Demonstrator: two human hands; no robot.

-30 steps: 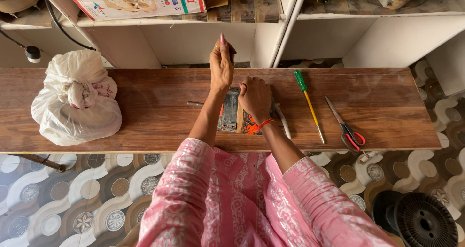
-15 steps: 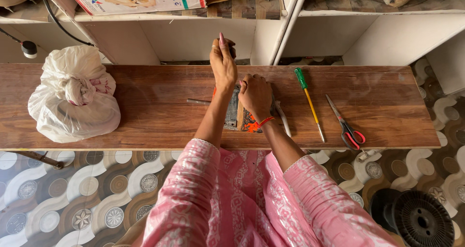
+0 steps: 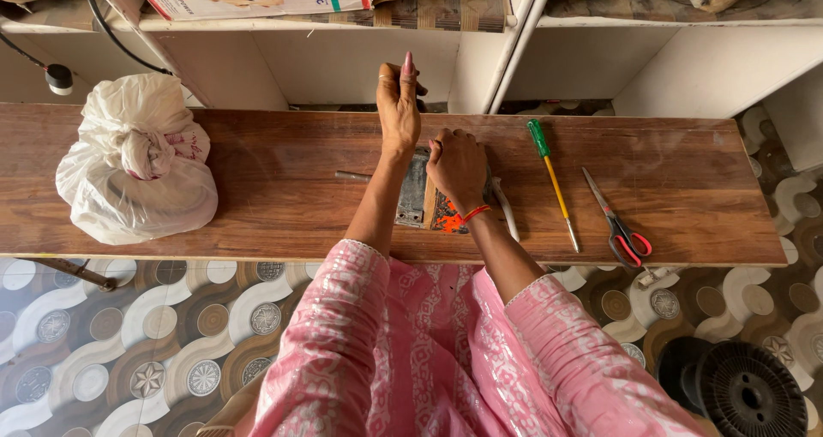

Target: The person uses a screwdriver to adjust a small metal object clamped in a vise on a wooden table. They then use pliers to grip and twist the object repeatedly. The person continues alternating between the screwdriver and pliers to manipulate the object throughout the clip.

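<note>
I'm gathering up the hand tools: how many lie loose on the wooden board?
2: a green-handled screwdriver right of the right hand, and red-handled scissors further right. Others may be hidden under the hands.

The person is wearing a pink garment with a white printed pattern; its sleeves are ending at the forearms. An orange thread band is circling the right hand's [image 3: 459, 167] wrist. The left hand [image 3: 399, 103] is showing pink-painted nails.
</note>
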